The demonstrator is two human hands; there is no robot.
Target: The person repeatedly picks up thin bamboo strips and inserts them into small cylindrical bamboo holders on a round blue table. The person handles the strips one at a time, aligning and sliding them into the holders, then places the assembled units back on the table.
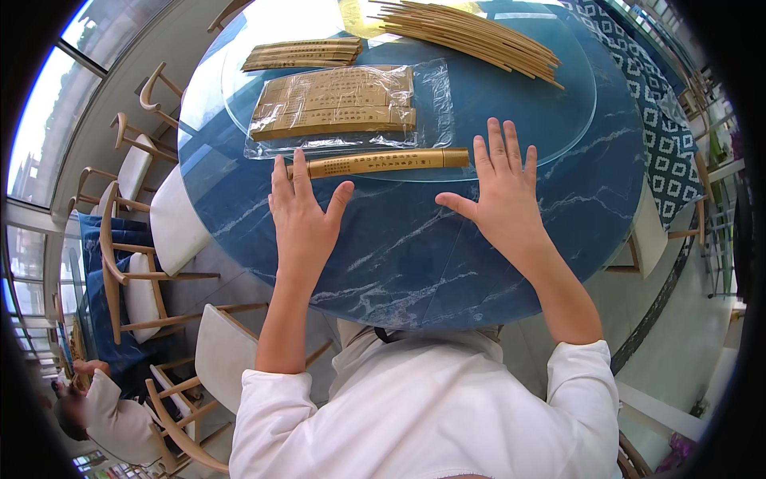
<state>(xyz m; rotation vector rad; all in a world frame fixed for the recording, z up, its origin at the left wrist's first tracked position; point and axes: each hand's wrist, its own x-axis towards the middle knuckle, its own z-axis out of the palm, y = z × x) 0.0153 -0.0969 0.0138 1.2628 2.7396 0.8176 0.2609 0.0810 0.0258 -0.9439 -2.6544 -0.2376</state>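
Blue table point(415, 263), both grips flat, empty.

White top, sleeves pushed up, bare hands

The person wears a plain white long-sleeved top of soft, slightly creased fabric, its sleeves gathered in loose folds just below the elbows so both forearms are bare. The left hand point(302, 214) and right hand point(501, 191) carry no gloves, rings, watch or bands.

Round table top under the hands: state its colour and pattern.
Deep blue with white marble-like veining on the table top, shown in the head view.
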